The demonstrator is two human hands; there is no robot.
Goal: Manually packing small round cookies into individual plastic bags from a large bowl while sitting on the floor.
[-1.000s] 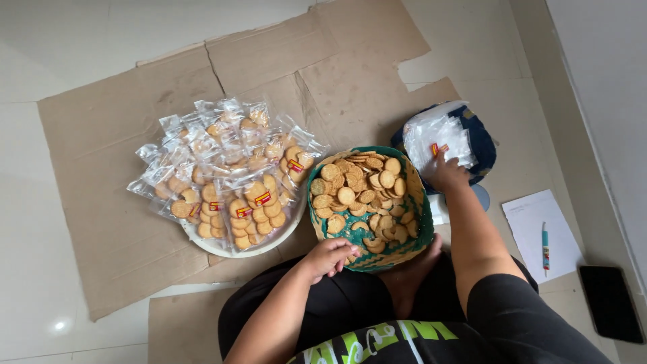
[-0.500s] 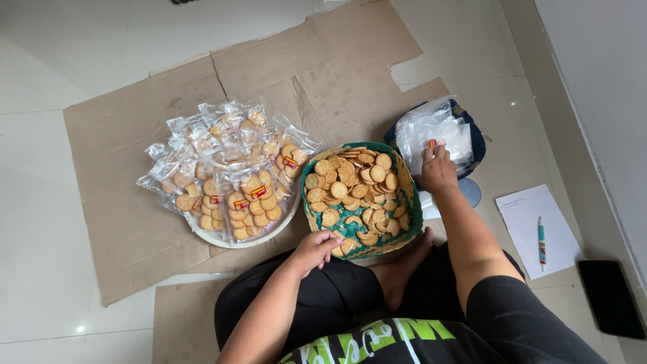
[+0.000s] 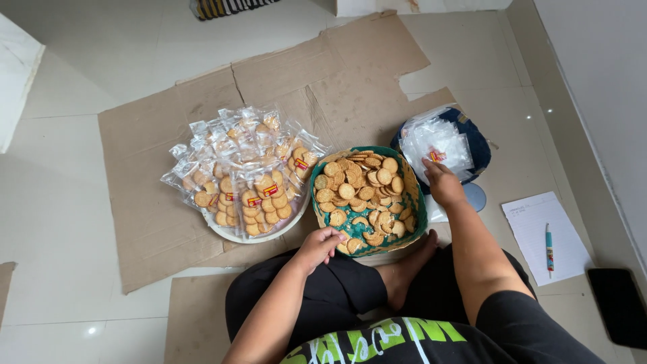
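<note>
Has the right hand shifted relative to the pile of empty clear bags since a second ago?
Yes. The right hand has drawn back toward the person, from resting on the clear bags to their near edge, fingertips touching one.

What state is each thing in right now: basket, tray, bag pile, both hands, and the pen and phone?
Woven basket: upright, partly filled with loose round biscuits.
White tray: heaped with filled biscuit packets.
Empty clear bags: piled in a dark container.
Left hand: fingers curled at the basket's near rim.
Right hand: fingertips on the empty bags.
Pen: lying on white paper.
Phone: screen dark.
</note>
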